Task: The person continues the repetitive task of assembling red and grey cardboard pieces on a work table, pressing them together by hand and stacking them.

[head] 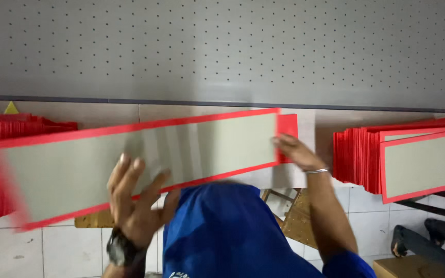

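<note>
Fingers of left hand [135, 198] were spread wide, pressed flat on long grey red-edged board [140, 164]; right hand [295, 152] was pinched on its far end, between red board stacks [356, 157].

The light around me is flat and even, fairly bright, with no hard shadows and no glare on the grey perforated wall panel [233, 46]. The long grey board with red edging [130, 159] smears with motion blur toward its left end, and my left hand [135, 201] is soft too. My right hand [294, 152] looks sharper.
</note>
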